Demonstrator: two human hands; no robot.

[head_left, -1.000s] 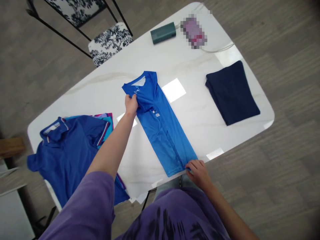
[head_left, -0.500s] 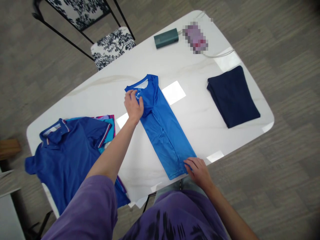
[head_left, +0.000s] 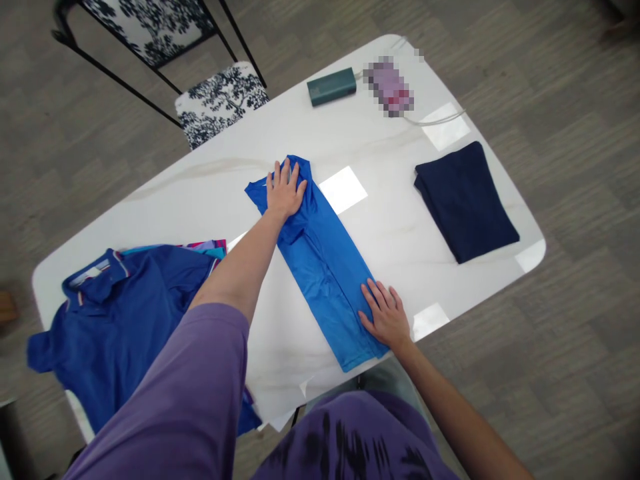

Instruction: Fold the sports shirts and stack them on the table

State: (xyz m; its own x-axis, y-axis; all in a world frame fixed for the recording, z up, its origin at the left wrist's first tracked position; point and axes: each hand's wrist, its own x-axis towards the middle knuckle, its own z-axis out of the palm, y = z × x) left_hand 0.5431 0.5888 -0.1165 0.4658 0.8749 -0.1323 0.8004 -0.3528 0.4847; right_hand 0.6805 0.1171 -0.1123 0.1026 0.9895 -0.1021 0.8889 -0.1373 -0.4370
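A bright blue shirt (head_left: pixel 305 260), folded into a long narrow strip, lies aslant on the white table with its neckline away from me. My left hand (head_left: pixel 285 192) rests flat on its upper part by the collar, fingers spread, covering some of the neckline. Near the hem, my right hand (head_left: pixel 385 313) lies on the shirt's right edge with its fingers stretched out. Creases run along the middle of the cloth between my hands. Neither hand grips anything.
The white marbled table (head_left: pixel 200 193) also bears a spread dark blue polo shirt (head_left: pixel 130 320) over other garments, a folded navy garment (head_left: pixel 465 203), a green power bank (head_left: pixel 332 87) and a blurred-out purple item (head_left: pixel 390 87) with a cable. A patterned chair (head_left: pixel 220 100) stands at the far side.
My left hand has shifted right from the collar's left side and flattened on the shirt. My right hand has moved up from the hem corner and spread along the right edge.
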